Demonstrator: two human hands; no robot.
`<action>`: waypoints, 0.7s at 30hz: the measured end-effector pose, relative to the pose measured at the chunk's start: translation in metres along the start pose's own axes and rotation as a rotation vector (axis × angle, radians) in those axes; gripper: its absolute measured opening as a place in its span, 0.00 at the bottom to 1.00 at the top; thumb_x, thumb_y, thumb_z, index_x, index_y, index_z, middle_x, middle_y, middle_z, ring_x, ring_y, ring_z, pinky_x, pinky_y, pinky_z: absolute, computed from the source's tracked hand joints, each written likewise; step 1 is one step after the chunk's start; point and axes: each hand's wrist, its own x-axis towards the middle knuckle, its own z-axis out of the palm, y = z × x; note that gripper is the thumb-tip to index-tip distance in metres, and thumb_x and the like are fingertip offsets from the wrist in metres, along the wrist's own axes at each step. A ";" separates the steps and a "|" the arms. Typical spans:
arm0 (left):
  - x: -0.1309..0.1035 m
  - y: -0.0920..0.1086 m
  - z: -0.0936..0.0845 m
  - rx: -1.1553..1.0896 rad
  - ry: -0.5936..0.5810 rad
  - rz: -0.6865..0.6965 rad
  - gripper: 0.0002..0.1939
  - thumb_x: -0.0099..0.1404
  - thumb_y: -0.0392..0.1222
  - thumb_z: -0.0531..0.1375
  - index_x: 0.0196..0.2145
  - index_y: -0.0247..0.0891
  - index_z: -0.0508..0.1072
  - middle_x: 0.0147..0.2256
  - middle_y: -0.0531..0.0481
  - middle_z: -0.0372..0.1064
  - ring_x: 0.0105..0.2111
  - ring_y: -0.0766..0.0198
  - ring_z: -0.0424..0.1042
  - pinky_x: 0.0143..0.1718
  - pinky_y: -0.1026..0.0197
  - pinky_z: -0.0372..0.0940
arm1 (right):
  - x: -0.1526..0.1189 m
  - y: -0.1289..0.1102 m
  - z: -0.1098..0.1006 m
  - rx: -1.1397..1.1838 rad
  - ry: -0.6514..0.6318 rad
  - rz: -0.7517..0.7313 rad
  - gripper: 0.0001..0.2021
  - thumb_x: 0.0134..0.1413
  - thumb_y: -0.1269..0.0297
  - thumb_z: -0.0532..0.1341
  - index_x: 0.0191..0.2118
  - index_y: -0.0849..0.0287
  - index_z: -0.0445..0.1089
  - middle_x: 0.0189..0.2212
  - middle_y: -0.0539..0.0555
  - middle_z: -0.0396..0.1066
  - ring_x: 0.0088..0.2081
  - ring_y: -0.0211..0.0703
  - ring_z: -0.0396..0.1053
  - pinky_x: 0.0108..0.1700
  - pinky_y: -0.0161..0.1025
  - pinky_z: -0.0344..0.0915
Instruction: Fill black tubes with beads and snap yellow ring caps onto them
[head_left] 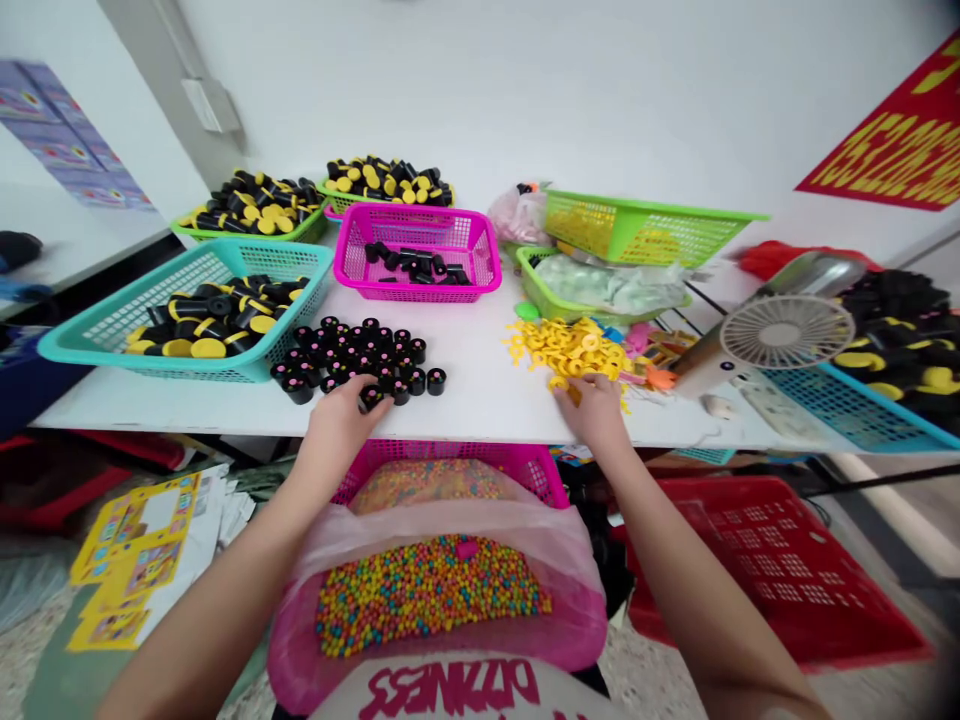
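My left hand (345, 415) is closed round a black cylinder (371, 397) at the front edge of a group of black cylinders (352, 352) with pink-marked tops on the white table (480, 400). On the right, my right hand (592, 405) has its fingers pressed together on a small yellow piece (568, 388), at the near side of a pile of yellow ring-like pieces (574, 345). Below the table edge, between my arms, a pink tub (300, 650) holds an open plastic bag of small multicoloured beads (427, 590).
A magenta basket (416, 290) with black pieces stands behind the cylinders. A turquoise basket (165, 365) of black-and-yellow pieces is at left. Green baskets (652, 215) stand back right. Near the right are a small fan (786, 332) and blue basket (862, 410); a red crate (780, 580) lies below.
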 end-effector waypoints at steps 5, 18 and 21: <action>-0.007 0.001 -0.031 -0.056 -0.004 -0.015 0.25 0.60 0.50 0.66 0.52 0.37 0.74 0.39 0.42 0.78 0.35 0.51 0.77 0.41 0.52 0.69 | 0.011 -0.016 -0.013 0.062 0.010 0.002 0.19 0.57 0.49 0.58 0.33 0.60 0.75 0.38 0.64 0.74 0.44 0.59 0.70 0.51 0.61 0.64; -0.011 0.079 -0.016 -0.972 -0.279 0.431 0.18 0.65 0.47 0.63 0.46 0.39 0.62 0.44 0.46 0.70 0.43 0.60 0.70 0.42 0.58 0.64 | 0.008 -0.186 -0.054 0.602 0.327 -0.483 0.10 0.59 0.70 0.64 0.45 0.51 0.77 0.37 0.52 0.78 0.39 0.41 0.76 0.42 0.38 0.74; -0.022 0.070 0.003 -1.017 -0.281 0.526 0.21 0.68 0.47 0.61 0.53 0.41 0.57 0.47 0.45 0.64 0.45 0.61 0.67 0.45 0.58 0.62 | -0.012 -0.168 -0.032 0.736 0.232 -0.519 0.19 0.60 0.76 0.61 0.50 0.44 0.76 0.44 0.51 0.76 0.40 0.41 0.76 0.41 0.38 0.75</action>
